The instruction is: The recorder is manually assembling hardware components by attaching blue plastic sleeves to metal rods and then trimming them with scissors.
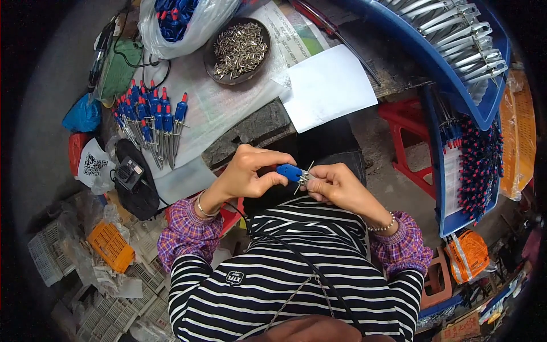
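Observation:
My left hand (250,171) pinches the blue plastic handle (290,171) of a small tool close to my chest. My right hand (336,183) grips the thin metal prongs (303,178) that stick out of that same handle, so both hands hold one piece. On the table to the left lies a row of several finished blue-handled tools with red tips (152,122), their metal legs pointing toward me. A dark round bowl (212,61) of small metal pins stands at the back of the table.
A clear bag of blue parts (191,23) sits by the bowl, a white sheet (327,85) to its right. Blue trays (441,188) of finished tools and a red stool (407,137) stand right. Orange and white baskets (111,245) lie lower left.

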The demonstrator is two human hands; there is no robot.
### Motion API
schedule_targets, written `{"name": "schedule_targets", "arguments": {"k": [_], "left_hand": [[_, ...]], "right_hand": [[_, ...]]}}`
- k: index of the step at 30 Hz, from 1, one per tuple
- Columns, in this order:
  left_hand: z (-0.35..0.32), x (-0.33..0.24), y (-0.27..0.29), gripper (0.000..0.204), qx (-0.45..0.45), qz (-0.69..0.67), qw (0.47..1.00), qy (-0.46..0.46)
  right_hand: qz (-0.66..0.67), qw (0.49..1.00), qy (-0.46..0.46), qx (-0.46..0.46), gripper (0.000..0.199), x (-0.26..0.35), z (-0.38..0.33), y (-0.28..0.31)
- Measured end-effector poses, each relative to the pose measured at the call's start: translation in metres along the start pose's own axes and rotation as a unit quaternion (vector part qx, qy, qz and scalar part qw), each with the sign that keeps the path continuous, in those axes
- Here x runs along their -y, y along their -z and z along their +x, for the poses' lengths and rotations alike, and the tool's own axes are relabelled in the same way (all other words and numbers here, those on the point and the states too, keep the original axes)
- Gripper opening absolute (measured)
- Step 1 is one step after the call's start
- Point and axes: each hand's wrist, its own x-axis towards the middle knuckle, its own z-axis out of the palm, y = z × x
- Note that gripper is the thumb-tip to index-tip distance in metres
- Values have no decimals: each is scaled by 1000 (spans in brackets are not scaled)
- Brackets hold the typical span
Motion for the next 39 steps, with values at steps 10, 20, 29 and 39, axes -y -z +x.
{"name": "schedule_targets", "arguments": {"k": [10,20,29,39], "left_hand": [[-1,3,-2,28,4,-22,1000,-3],[-1,3,-5,29,-12,0,1000,-4],[2,2,-2,28,-1,-23,1000,2],[11,-21,34,32,-19,-38,998,36]], "right_hand": [[-11,1000,-1,2,20,2,-1,-2],[4,1000,-3,-2,20,2,-2,0],[5,1000,-9,20,18,1,0,4],[79,996,-37,-10,18,-1,-11,-2]]}}
